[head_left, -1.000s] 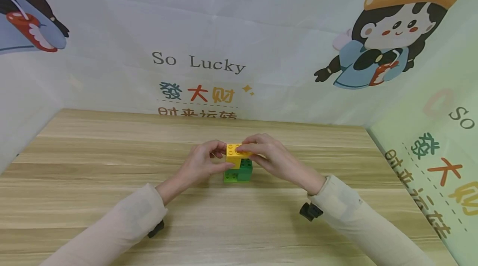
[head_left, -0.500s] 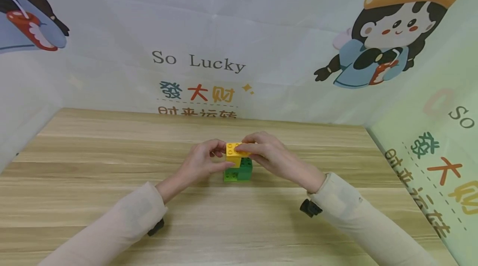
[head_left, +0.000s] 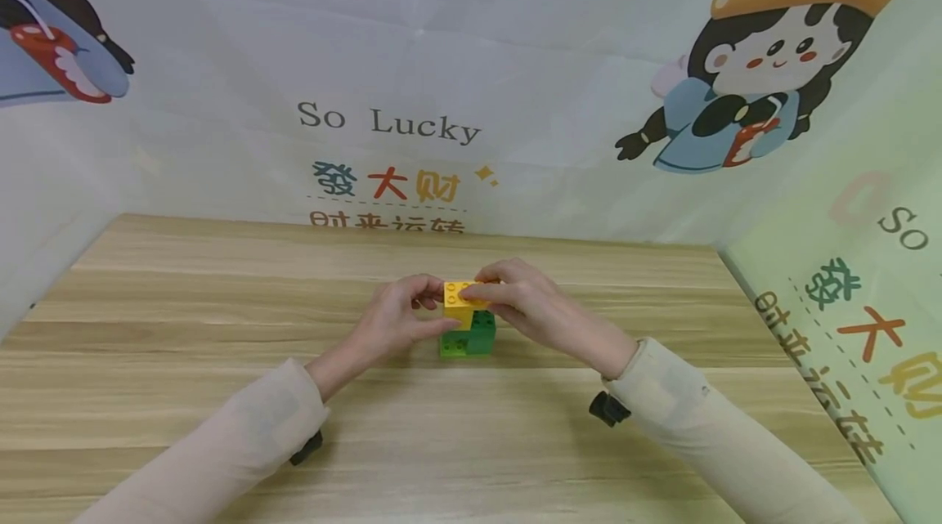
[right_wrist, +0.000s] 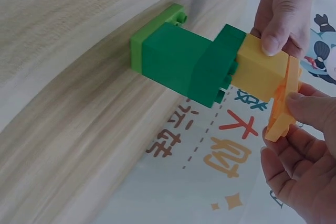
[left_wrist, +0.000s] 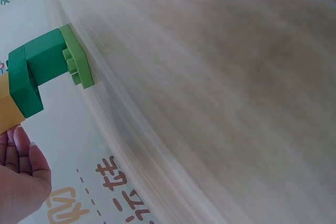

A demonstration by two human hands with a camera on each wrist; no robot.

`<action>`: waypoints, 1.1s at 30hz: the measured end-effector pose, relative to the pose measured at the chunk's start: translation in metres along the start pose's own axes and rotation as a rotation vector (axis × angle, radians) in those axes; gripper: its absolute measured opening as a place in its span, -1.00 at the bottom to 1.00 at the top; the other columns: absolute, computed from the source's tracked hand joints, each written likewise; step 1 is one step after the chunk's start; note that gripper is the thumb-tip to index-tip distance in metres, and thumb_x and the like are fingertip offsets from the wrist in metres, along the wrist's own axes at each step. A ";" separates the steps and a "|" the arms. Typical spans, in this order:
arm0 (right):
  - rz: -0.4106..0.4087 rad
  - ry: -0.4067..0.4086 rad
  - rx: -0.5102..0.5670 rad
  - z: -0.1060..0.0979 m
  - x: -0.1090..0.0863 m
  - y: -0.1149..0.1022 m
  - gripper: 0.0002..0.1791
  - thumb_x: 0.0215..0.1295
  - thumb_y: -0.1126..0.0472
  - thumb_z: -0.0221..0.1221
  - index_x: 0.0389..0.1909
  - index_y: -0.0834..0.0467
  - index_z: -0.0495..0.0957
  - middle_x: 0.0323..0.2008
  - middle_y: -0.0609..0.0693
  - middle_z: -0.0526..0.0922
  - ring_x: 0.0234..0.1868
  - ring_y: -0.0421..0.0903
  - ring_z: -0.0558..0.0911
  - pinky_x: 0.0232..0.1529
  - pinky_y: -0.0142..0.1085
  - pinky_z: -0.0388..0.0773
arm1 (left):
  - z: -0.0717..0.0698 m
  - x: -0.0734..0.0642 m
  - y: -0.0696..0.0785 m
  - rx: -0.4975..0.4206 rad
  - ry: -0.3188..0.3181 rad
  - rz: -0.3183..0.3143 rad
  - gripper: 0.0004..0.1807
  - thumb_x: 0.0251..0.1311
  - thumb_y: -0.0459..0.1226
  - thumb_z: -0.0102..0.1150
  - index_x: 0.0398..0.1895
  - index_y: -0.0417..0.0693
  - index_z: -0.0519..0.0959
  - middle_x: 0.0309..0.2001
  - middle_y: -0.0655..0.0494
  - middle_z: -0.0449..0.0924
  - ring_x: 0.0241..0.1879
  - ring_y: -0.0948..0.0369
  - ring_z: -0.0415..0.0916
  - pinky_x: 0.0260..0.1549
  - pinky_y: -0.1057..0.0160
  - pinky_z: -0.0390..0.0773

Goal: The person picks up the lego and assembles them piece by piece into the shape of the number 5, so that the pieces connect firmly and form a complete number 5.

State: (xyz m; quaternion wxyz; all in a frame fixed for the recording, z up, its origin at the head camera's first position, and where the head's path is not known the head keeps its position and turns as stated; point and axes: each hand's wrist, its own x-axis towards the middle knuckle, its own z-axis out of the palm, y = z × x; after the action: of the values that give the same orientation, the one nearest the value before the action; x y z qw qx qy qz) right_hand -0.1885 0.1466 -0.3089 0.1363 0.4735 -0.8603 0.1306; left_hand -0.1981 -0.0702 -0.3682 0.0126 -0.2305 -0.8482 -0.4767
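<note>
A stack of toy building bricks stands on the table between both hands. At its foot is a light green plate (right_wrist: 137, 52), with a dark green brick (right_wrist: 173, 56) on it and another dark green brick (right_wrist: 216, 69) above, set off to one side. A yellow brick (right_wrist: 256, 60) tops these, capped by a thin orange-yellow plate (head_left: 452, 293). From the left, my left hand (head_left: 397, 311) holds the yellow brick, its thumb on the near face. My right hand (head_left: 536, 310) pinches the free end of the orange-yellow plate, thumb below and fingers above in the head view.
The wood-grain table (head_left: 221, 279) runs back to a printed cloth (head_left: 412, 33) hung behind and at the sides. Light sleeves cover both arms, and a small black device (head_left: 609, 408) sits under the right wrist.
The head view has shifted very slightly. Both hands keep their hold, and the stack looks the same.
</note>
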 end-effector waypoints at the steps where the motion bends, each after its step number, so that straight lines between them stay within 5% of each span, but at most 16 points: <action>1: 0.002 0.002 0.004 0.001 0.000 0.000 -0.63 0.07 0.47 0.28 -0.07 0.14 0.65 -0.14 0.13 0.60 -0.11 0.02 0.55 -0.07 -0.21 0.54 | 0.000 0.000 0.000 0.002 0.000 -0.002 -0.62 -0.03 -0.26 0.42 -0.14 -0.22 0.57 -0.18 -0.02 0.64 -0.21 0.09 0.54 -0.18 0.16 0.58; 33: -0.031 0.033 -0.015 0.005 -0.003 0.005 -0.64 0.04 0.48 0.29 -0.12 0.14 0.67 -0.21 0.12 0.60 -0.17 0.02 0.54 -0.13 -0.22 0.54 | 0.001 0.002 0.003 0.026 -0.001 0.010 -0.62 -0.05 -0.27 0.42 -0.16 -0.23 0.57 -0.19 -0.04 0.65 -0.20 0.04 0.56 -0.17 0.15 0.59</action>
State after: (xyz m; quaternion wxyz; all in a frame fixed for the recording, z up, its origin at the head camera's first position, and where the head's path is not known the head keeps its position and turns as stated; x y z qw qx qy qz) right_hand -0.1914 0.1495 -0.3147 0.1562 0.4835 -0.8514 0.1298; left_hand -0.1981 -0.0672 -0.3664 0.0176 -0.2349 -0.8531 -0.4656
